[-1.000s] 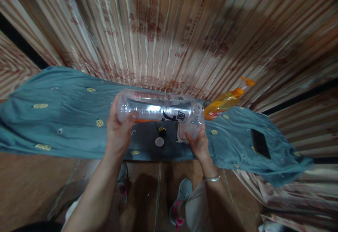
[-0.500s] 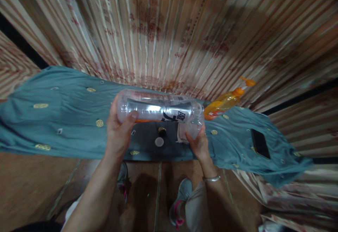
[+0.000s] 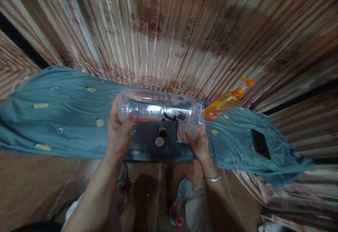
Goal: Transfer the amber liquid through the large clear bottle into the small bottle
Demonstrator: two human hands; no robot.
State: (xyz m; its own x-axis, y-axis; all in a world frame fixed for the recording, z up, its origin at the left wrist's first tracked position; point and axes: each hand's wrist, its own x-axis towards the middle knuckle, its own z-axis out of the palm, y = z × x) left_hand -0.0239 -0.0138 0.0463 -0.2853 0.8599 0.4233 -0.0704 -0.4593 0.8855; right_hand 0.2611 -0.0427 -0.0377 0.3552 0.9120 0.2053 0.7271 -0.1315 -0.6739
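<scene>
A large clear plastic bottle (image 3: 155, 107) with dark printing lies on its side in the air, its neck pointing right. My left hand (image 3: 120, 124) wraps round its base, thumb on the front. A strip of orange shows along the bottle's lower side. At the neck end, my right hand (image 3: 198, 142) is closed round a clear plastic cup (image 3: 194, 128), which overlaps the bottle's mouth; whether the two touch I cannot tell. Below the bottle, a white round cap (image 3: 159, 142) and a small dark round object (image 3: 163, 132) rest on the cloth. A pale folded cloth (image 3: 182, 135) is partly hidden behind the cup.
A teal patterned cloth (image 3: 76, 119) covers the narrow table. Back right stands an orange pump bottle (image 3: 224, 103) with its pump head up. Farther right lies a black phone (image 3: 260, 144). A pleated curtain (image 3: 163, 42) hangs close behind the table.
</scene>
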